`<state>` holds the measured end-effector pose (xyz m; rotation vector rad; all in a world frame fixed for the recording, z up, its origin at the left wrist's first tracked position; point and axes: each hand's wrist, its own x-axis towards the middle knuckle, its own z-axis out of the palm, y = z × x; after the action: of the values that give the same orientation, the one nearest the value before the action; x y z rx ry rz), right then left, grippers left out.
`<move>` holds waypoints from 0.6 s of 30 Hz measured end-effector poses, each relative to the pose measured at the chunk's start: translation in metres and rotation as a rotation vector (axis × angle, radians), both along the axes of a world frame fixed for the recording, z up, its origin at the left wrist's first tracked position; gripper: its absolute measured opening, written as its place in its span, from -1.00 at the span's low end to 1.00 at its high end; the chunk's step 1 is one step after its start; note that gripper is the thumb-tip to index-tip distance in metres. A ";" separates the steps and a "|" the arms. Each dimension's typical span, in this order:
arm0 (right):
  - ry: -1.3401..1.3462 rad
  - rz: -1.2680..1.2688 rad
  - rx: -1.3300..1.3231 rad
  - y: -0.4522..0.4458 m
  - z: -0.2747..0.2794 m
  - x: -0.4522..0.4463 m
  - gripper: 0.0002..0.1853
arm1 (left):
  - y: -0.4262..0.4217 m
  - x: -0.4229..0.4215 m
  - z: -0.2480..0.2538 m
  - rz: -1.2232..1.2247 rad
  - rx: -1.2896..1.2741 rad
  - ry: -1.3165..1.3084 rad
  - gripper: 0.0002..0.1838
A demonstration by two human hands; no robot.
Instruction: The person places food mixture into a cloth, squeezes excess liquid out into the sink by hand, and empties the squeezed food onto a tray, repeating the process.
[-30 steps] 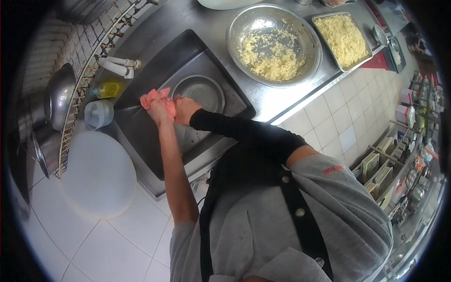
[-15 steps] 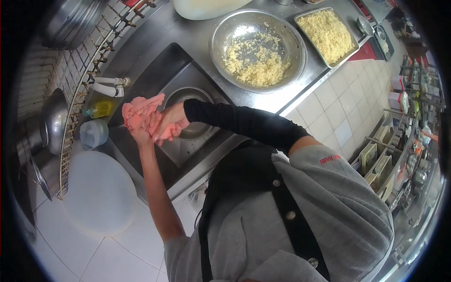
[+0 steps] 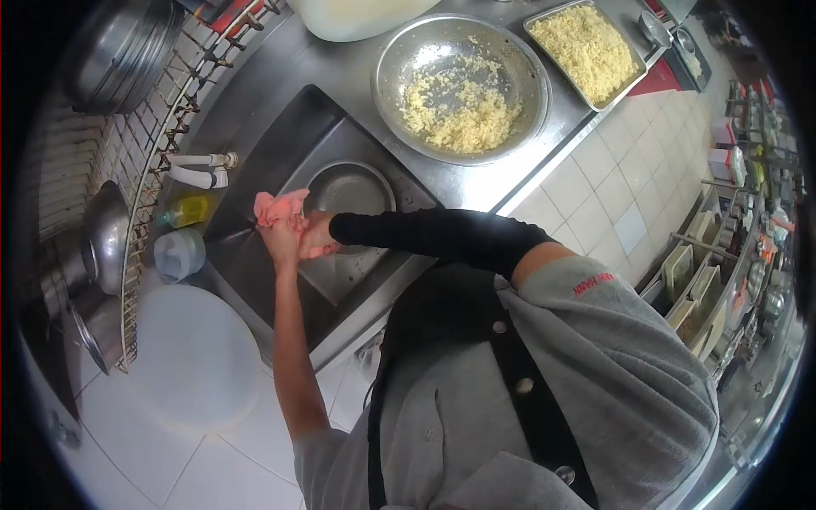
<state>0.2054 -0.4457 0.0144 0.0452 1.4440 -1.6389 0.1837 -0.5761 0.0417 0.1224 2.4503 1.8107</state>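
Observation:
Over the sink (image 3: 255,289) I hold a pink cloth (image 3: 283,206) bunched up in both hands. My left hand (image 3: 280,240), on the bare forearm, is closed around it from the near left. My right hand (image 3: 318,233), below a black sleeve, grips it from the right, close against the left hand. Part of the cloth sticks out above the fingers, and some pink shows between and below them. A round metal basin (image 3: 353,187) sits in the sink just beyond my right hand, partly covered by the sleeve.
Beyond the sink stand a large metal bowl (image 3: 378,93) and a tray (image 3: 625,92), both with crumbly yellow food. A faucet (image 3: 204,170), yellow bottle (image 3: 189,211) and clear plastic container (image 3: 179,255) line the left side. A wire rack (image 3: 144,221) holds metal pans. A round white lid-like surface (image 3: 200,357) lies nearer me.
The cloth is now squeezed into a smaller bundle, with less of it spread above my hands. My hands are closer together and sit slightly farther right over the sink. The view has shifted a little.

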 end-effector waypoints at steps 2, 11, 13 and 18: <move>0.069 -0.020 0.072 -0.001 0.000 0.002 -0.72 | 0.005 0.002 -0.002 0.153 0.156 -0.218 -0.89; 0.363 -0.051 0.388 -0.039 -0.091 -0.008 -0.64 | 0.013 -0.007 -0.042 0.307 0.077 -0.253 -0.89; 0.413 -0.084 0.399 -0.046 -0.117 -0.010 -0.59 | 0.012 -0.012 -0.056 0.338 0.014 -0.261 -0.91; 0.436 -0.044 0.434 -0.043 -0.118 -0.009 -0.49 | 0.007 -0.019 -0.081 0.370 -0.079 -0.298 -0.88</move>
<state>0.1968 -0.4886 -0.1039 -0.0387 2.1282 -1.3925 0.1647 -0.5694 -0.0392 -0.6000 2.4373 1.6957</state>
